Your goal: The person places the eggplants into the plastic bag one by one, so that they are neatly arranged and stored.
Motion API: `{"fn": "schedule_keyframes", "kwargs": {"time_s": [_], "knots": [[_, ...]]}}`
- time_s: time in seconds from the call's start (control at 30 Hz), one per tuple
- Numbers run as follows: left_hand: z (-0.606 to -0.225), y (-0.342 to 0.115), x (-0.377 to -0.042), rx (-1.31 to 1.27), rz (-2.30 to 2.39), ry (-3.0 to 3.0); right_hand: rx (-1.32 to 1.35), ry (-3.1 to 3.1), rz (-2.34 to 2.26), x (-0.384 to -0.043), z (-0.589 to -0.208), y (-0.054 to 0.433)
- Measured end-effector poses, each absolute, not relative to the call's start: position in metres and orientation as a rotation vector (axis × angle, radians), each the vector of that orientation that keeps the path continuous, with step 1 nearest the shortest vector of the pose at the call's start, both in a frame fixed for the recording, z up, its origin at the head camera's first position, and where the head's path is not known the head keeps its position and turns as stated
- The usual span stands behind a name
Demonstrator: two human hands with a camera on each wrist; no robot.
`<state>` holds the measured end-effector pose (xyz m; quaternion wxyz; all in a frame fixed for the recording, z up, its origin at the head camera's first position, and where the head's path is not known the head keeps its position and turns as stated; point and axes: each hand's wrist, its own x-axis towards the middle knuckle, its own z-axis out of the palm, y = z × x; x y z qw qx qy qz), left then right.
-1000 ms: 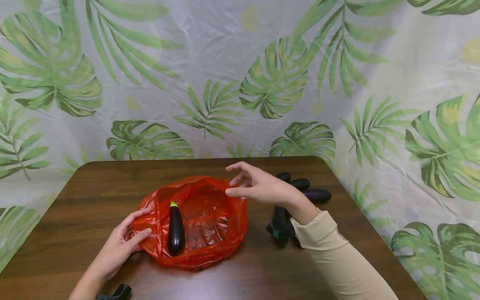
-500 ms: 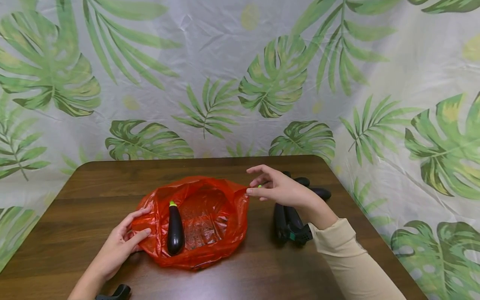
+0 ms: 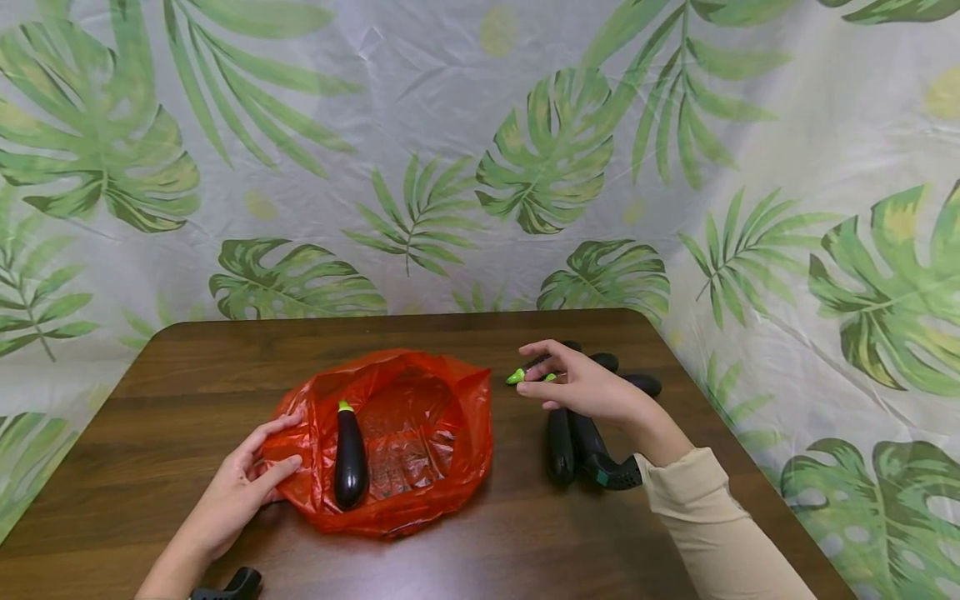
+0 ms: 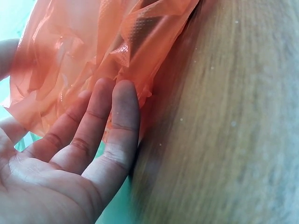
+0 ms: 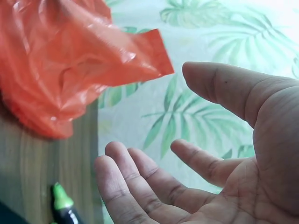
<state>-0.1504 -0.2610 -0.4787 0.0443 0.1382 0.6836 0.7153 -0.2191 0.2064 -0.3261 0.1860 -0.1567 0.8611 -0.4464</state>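
A red plastic bag (image 3: pixel 468 454) lies spread on the table with its mouth facing up. One dark eggplant (image 3: pixel 350 458) with a green cap rests at the bag's left side. My left hand (image 3: pixel 243 483) holds the bag's left edge, and in the left wrist view the red film (image 4: pixel 70 51) passes between thumb and fingers. Spread and holding nothing, my right hand (image 3: pixel 588 387) hovers over several other eggplants (image 3: pixel 558 450), partly hiding them. In the right wrist view a green eggplant cap (image 5: pixel 61 198) shows below the bag's pointed corner (image 5: pixel 154 56), just apart from the thumb.
A dark wooden table (image 3: pixel 225 358) bears everything. Behind it hangs a leaf-patterned cloth (image 3: pixel 435 125). The black wrist devices (image 3: pixel 238 583) sit at both wrists, the right one close over the eggplants.
My right hand has pulled the bag's right corner outward, let go of it, and moved right over the eggplants. The corner now stands up in a point. My left hand stays put.
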Motion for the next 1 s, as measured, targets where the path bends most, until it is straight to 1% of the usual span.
{"fn": "schedule_keyframes", "kwargs": {"time_s": [0.53,1.0], "knots": [[-0.479,-0.261,-0.15,0.422,2.187,2.087,-0.366,2.502,-1.162,-0.218,-0.356,0.237],[-0.479,-0.262,-0.151,0.392,2.172,2.101,-0.299,2.502,-1.1,-0.217,-0.376,0.247]]}}
